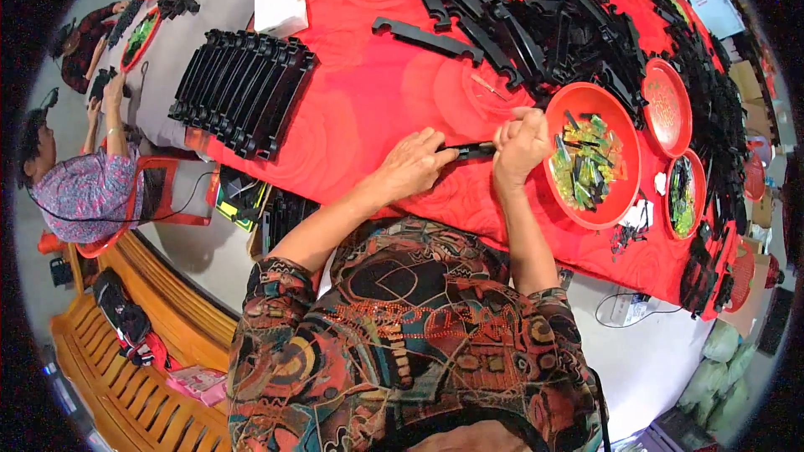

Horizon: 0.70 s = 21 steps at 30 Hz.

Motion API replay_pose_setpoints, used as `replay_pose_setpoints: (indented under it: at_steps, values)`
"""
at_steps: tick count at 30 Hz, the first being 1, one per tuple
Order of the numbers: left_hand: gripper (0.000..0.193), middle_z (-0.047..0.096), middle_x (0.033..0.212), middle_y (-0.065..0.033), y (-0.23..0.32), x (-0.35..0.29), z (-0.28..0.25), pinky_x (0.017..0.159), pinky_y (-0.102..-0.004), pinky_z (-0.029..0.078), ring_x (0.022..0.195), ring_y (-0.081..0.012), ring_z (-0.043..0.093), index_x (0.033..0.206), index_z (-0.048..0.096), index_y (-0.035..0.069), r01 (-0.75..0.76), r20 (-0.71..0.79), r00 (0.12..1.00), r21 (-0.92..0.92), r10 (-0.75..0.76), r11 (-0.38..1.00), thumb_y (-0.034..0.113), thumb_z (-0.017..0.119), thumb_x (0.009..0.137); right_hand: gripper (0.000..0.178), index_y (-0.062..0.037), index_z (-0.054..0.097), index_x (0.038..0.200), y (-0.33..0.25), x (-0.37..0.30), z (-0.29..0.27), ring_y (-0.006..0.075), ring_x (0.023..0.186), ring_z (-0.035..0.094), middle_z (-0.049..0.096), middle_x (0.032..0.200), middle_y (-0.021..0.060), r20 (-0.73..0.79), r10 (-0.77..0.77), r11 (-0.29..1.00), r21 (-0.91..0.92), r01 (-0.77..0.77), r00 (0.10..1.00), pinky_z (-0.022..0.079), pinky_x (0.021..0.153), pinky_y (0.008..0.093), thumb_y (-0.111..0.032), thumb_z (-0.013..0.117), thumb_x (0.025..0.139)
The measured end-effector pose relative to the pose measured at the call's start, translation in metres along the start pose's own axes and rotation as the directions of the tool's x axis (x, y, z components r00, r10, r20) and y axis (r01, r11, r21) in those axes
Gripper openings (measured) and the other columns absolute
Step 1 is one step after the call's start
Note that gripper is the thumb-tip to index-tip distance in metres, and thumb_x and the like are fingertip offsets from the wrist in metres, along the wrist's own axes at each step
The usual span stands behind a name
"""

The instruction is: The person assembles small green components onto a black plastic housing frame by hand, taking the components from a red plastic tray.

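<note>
Over the red patterned tablecloth [352, 109], near its front edge, my left hand [416, 163] is closed on one end of a short-looking black plastic part [476, 151]. At the other end of that part my right hand [521, 149] makes a tight fist. What the fist grips is hidden by its fingers. Just right of the fist stands a red bowl [620, 192] holding small yellow, green and black strips. To the left, long black plastic pieces lie side by side in a neat stack [243, 92].
A big loose heap of black plastic pieces [536, 25] covers the far right. Two smaller red dishes [667, 109] sit beyond the bowl. A white tissue pack [280, 2] stands at the back. At left, another person [88, 176] sits on a red chair near a wooden bench [142, 368].
</note>
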<state>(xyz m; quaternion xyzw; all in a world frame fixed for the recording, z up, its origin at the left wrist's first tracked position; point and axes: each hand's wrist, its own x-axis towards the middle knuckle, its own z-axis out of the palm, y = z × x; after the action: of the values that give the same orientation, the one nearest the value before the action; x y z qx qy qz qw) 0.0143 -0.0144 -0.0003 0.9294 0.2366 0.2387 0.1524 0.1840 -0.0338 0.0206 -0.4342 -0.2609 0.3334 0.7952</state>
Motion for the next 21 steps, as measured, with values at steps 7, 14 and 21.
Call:
replay_pose_setpoints:
  at_steps: [7, 14, 21]
  values:
    - [0.016, 0.047, 0.078, -0.0107, 0.000, -0.001, 0.001, 0.066, -0.0378, 0.045, 0.076, -0.0270, 0.050, 0.085, 0.060, 0.005, 0.001, -0.029, 1.000, 0.018, -0.001, 1.000, 0.005, 0.057, 0.069, 0.031, -0.0019, 0.048, 0.083, 0.020, -0.008, 0.005, 0.0021, 0.038, 0.026, 0.028, 0.050, -0.0073, 0.024, 0.040, 0.999, -0.029, -0.040, 0.999, 0.024, 0.035, 0.0210, -0.029, 0.041, 0.097]
    - [0.007, 0.047, 0.075, -0.0102, -0.002, -0.003, 0.005, 0.066, -0.0365, 0.045, 0.074, -0.0260, 0.050, 0.075, 0.055, 0.003, -0.058, -0.094, 0.994, 0.027, 0.060, 0.998, 0.005, 0.059, 0.069, 0.030, -0.0020, 0.047, 0.083, 0.016, 0.000, 0.001, 0.0038, 0.035, 0.025, 0.027, 0.048, -0.0058, -0.027, 0.157, 0.980, 0.126, -0.153, 0.987, 0.023, 0.033, 0.0218, -0.028, 0.041, 0.097]
    - [0.007, 0.050, 0.075, -0.0098, -0.004, -0.002, 0.005, 0.066, -0.0355, 0.046, 0.073, -0.0263, 0.050, 0.072, 0.056, 0.003, -0.055, -0.092, 0.994, -0.034, 0.052, 0.998, 0.004, 0.061, 0.068, 0.031, -0.0017, 0.047, 0.082, 0.018, 0.003, -0.002, 0.0055, 0.035, 0.024, 0.025, 0.047, -0.0051, -0.055, 0.198, 0.967, 0.175, -0.186, 0.979, 0.022, 0.032, 0.0234, -0.028, 0.040, 0.097]
